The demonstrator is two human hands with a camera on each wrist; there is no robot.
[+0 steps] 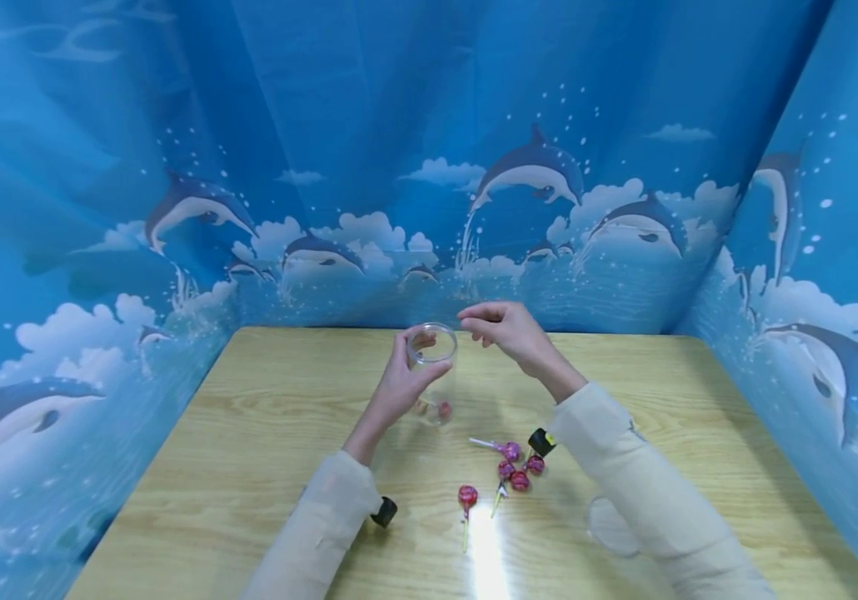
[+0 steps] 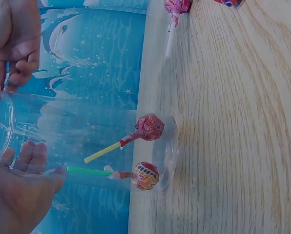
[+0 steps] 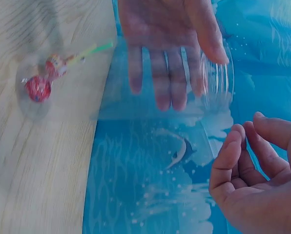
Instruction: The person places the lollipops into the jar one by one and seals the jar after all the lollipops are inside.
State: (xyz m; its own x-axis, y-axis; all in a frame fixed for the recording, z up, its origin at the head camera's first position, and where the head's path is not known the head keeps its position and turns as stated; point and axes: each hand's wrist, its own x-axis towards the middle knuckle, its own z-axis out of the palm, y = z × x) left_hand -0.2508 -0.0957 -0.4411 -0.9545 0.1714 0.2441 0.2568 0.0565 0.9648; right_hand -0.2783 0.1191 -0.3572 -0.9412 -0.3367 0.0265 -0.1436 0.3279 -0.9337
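My left hand (image 1: 405, 382) holds a tall clear plastic jar (image 2: 87, 114) near its mouth, fingers on one side and thumb on the other. The jar stands upright on the table with its top uncovered. At its bottom lie a red-wrapped lollipop (image 2: 149, 126) on a yellow stick and an orange-and-red lollipop (image 2: 145, 176) on a green stick. Just right of the rim, my right hand (image 1: 507, 333) hovers with loosely bent fingers; nothing shows between thumb and fingertips in the right wrist view. A bunch of wrapped lollipops (image 1: 520, 481) lies in front of the jar.
Nearer on the wooden table (image 1: 264, 467), a single red lollipop (image 1: 467, 496) lies apart. A round clear lid (image 1: 612, 527) sits beside my right forearm. Blue dolphin-print curtains (image 1: 399, 100) rise behind the table and along both sides.
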